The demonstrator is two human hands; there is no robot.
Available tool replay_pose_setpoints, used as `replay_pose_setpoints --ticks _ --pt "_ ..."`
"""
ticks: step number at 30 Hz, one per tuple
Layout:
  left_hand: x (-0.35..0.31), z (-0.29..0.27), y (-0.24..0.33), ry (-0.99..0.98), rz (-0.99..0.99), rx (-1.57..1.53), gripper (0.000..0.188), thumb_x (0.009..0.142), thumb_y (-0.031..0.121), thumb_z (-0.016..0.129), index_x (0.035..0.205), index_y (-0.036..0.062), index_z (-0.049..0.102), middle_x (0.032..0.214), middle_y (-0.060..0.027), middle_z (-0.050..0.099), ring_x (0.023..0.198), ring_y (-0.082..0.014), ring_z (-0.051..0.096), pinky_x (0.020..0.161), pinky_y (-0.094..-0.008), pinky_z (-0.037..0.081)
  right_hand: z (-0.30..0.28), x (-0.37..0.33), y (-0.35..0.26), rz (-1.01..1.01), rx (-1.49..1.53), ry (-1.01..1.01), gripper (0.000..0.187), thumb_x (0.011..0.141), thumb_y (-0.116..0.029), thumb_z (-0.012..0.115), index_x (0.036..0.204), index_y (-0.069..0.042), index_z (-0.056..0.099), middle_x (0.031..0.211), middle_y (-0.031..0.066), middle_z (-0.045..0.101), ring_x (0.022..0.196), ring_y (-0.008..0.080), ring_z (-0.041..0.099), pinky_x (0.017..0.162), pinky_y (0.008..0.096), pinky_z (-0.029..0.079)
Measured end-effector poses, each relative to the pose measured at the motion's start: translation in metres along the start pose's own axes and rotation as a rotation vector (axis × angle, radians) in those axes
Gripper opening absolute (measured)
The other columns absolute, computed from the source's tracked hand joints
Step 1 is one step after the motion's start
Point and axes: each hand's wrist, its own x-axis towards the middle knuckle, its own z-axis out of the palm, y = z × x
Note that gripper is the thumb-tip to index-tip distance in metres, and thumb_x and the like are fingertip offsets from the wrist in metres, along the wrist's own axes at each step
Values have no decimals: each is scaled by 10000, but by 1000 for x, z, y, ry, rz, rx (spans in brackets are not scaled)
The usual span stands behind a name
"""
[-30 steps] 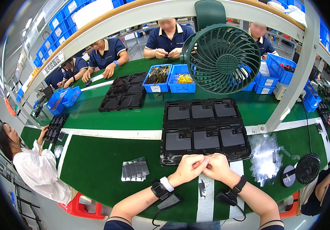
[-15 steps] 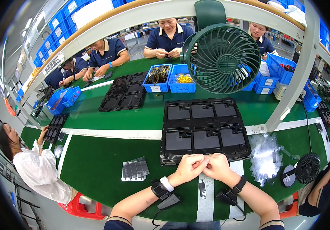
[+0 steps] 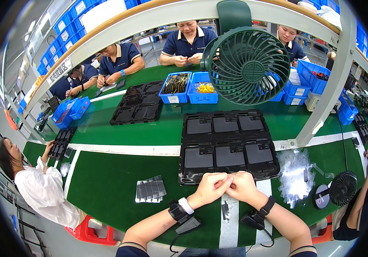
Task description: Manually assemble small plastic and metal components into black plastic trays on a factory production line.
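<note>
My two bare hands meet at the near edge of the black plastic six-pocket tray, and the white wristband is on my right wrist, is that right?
One slip: the head view shows the white wristband on your left wrist. Your left hand and right hand do meet at the near edge of the black plastic six-pocket tray.

Green worktop (image 3: 124, 165): open lane at 10 o'clock from the hands (image 3: 212, 188)
Black tray (image 3: 224, 140): fills 12, just beyond them
Fan (image 3: 252, 70): hangs between 12 and 1
Post (image 3: 316, 113): foot at 2
Film strips (image 3: 150, 188): at 9
Film heap (image 3: 295, 175): at 3
</note>
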Motion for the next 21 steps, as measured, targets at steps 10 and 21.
replay_pose_setpoints --ticks 10,21 --pt "0 -1 1 -3 1 5 391 889 89 623 593 24 376 513 -27 309 476 -102 286 437 -290 249 -1 0 -1 12 -1 -18 87 732 -167 671 766 -96 633 593 60 609 594 260 627 617 375 495" --pt "1 0 1 1 5 6 390 891 97 626 593 24 386 510 -30 315 472 -106 285 435 -292 248 -1 0 -2 14 -11 -17 84 735 -174 668 761 -104 631 582 46 600 587 249 625 612 371 492"
